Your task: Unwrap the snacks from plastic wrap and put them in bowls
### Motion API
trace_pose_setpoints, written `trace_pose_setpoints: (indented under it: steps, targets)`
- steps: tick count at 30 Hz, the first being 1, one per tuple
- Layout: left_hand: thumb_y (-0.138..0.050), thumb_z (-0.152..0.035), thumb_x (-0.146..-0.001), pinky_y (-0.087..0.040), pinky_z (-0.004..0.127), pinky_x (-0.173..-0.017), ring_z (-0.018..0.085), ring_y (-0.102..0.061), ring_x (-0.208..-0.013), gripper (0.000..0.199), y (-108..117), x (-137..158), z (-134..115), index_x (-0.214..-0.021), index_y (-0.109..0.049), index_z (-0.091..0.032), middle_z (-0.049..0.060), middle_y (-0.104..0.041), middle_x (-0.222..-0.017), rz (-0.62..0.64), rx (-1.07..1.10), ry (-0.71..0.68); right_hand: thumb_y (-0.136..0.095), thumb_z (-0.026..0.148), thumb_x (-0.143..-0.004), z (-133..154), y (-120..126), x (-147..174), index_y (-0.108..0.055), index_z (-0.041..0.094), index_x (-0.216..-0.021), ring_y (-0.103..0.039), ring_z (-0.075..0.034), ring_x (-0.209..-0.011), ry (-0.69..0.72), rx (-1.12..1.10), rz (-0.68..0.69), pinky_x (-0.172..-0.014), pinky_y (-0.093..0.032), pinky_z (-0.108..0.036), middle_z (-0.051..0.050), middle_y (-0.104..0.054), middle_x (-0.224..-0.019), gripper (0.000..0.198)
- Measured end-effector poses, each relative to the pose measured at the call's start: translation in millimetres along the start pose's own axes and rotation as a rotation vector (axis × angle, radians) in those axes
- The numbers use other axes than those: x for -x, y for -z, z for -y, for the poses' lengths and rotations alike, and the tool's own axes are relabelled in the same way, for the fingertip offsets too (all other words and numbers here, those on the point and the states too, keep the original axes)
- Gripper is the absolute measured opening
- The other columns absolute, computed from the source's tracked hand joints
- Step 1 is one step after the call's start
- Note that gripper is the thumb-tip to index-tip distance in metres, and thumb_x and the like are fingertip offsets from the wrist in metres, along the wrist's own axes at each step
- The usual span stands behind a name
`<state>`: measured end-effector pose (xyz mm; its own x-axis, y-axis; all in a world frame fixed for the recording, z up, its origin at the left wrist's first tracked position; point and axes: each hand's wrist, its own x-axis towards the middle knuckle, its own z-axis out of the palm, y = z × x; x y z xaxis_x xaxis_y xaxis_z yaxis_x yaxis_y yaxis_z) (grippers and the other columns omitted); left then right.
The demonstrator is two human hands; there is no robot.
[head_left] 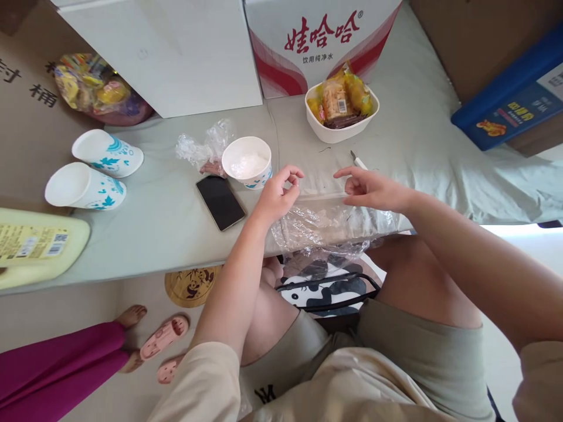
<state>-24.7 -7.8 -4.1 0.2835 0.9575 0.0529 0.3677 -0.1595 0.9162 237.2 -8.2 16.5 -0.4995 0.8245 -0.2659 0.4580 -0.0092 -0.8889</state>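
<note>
My left hand (pixel 282 192) hovers over the front part of the cloth-covered surface, its index finger and thumb bent with a gap between them. Facing it is my right hand (pixel 372 190), index finger stretched out and thumb apart. Nothing shows in either hand. Just left of my left hand stands a paper cup (pixel 259 177) with something white and translucent inside. A thin tool with a white handle (pixel 359 163) and dark tip lies behind my right hand. Below both hands, crumpled clear plastic film (pixel 303 225) drapes over the front edge.
A phone (pixel 221 202), a crumpled clear bag (pixel 206 143) and two paper cups (pixel 103 193) (pixel 127 161) lie leftward. Snack packs fill a white bowl (pixel 334 136) before a carton (pixel 281 70). A yellow jug (pixel 65 258) is far left. Another person's legs (pixel 65 363) show below.
</note>
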Motion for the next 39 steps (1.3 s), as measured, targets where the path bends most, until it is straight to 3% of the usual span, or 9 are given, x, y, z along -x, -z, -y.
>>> trace_pose_setpoints:
  steps: [6,10,14,19,24,27,31,35,39]
  targets:
    - [-0.052,-0.013,-0.079,-0.034,0.019,-0.052,0.009,-0.044,-0.063,0.022,2,-7,16,-0.098,-0.059,-0.022,0.000,-0.052,-0.084,-0.135,0.045,-0.128,-0.082,0.050,-0.066,-9,30,3,-0.066,0.022,-0.096,-0.039,-0.011,-0.057,-0.174,0.071,-0.019,-0.056,-0.031,-0.029,0.006,-0.044,-0.062,0.043]
    - [-0.056,-0.021,-0.084,-0.034,0.018,-0.051,0.009,-0.046,-0.065,0.015,6,-10,21,-0.099,-0.056,-0.024,0.001,-0.053,-0.086,-0.238,0.108,-0.205,-0.082,0.057,-0.064,-7,37,19,-0.061,0.021,-0.074,-0.047,-0.012,-0.065,-0.165,0.054,-0.103,-0.062,-0.036,-0.030,0.001,-0.056,-0.068,0.043]
    - [-0.063,-0.031,-0.086,-0.040,0.019,-0.054,0.008,-0.049,-0.064,0.031,6,-10,24,-0.115,-0.051,-0.028,0.001,-0.058,-0.092,-0.197,0.189,-0.200,-0.081,0.053,-0.067,-5,36,28,-0.057,0.023,-0.079,-0.052,-0.014,-0.065,-0.074,-0.111,-0.342,-0.061,-0.041,-0.030,0.000,-0.059,-0.071,0.040]
    - [-0.075,-0.023,-0.076,-0.045,0.020,-0.057,0.005,-0.050,-0.060,0.063,-2,-12,29,-0.131,-0.046,-0.031,0.003,-0.063,-0.105,-0.130,0.103,-0.098,-0.072,0.034,-0.078,-11,40,15,-0.055,0.023,-0.093,-0.051,-0.012,-0.057,-0.150,-0.071,-0.577,-0.053,-0.040,-0.029,0.000,-0.060,-0.076,0.025]
    - [-0.062,-0.008,-0.078,-0.047,0.021,-0.062,0.005,-0.054,-0.065,0.060,-8,-12,29,-0.132,-0.048,-0.030,0.004,-0.063,-0.112,-0.120,0.006,-0.024,-0.066,0.024,-0.081,-19,40,28,-0.057,0.019,-0.115,-0.059,-0.026,-0.108,-0.018,0.474,-1.005,-0.093,-0.049,-0.046,-0.018,-0.059,-0.124,0.036]
    - [-0.059,-0.005,-0.078,-0.047,0.022,-0.064,0.006,-0.055,-0.066,0.057,-8,-13,30,-0.130,-0.051,-0.028,0.005,-0.063,-0.113,-0.107,-0.058,-0.020,-0.059,0.035,-0.086,-27,29,51,-0.060,0.020,-0.114,-0.060,-0.031,-0.111,0.263,0.769,-0.838,-0.098,-0.046,-0.051,-0.016,-0.067,-0.113,0.032]
    - [-0.063,-0.009,-0.078,-0.052,0.030,-0.078,0.012,-0.059,-0.082,0.047,-9,-13,25,-0.123,-0.060,-0.025,0.007,-0.059,-0.117,-0.222,-0.226,-0.070,-0.057,0.042,-0.089,-40,8,71,-0.062,0.020,-0.120,-0.067,-0.030,-0.098,0.331,0.919,-0.476,-0.099,-0.043,-0.051,-0.008,-0.073,-0.093,0.038]
    - [-0.060,-0.030,-0.091,-0.049,0.041,-0.099,0.022,-0.059,-0.106,0.015,-20,4,4,-0.097,-0.069,-0.020,0.010,-0.057,-0.112,-0.317,-0.313,-0.156,-0.050,0.029,-0.095,-39,-6,77,-0.067,0.021,-0.092,-0.066,-0.022,-0.077,0.332,1.016,-0.424,-0.085,-0.046,-0.037,-0.004,-0.069,-0.075,0.019]
    - [-0.070,-0.045,-0.084,-0.047,0.043,-0.104,0.026,-0.058,-0.119,0.035,-40,28,-14,-0.109,-0.065,-0.021,0.011,-0.059,-0.123,-0.081,-0.218,-0.104,-0.050,0.024,-0.095,-31,-15,78,-0.066,0.021,-0.080,-0.061,-0.019,-0.071,0.372,1.111,-0.435,-0.076,-0.041,-0.033,-0.004,-0.066,-0.071,0.022]
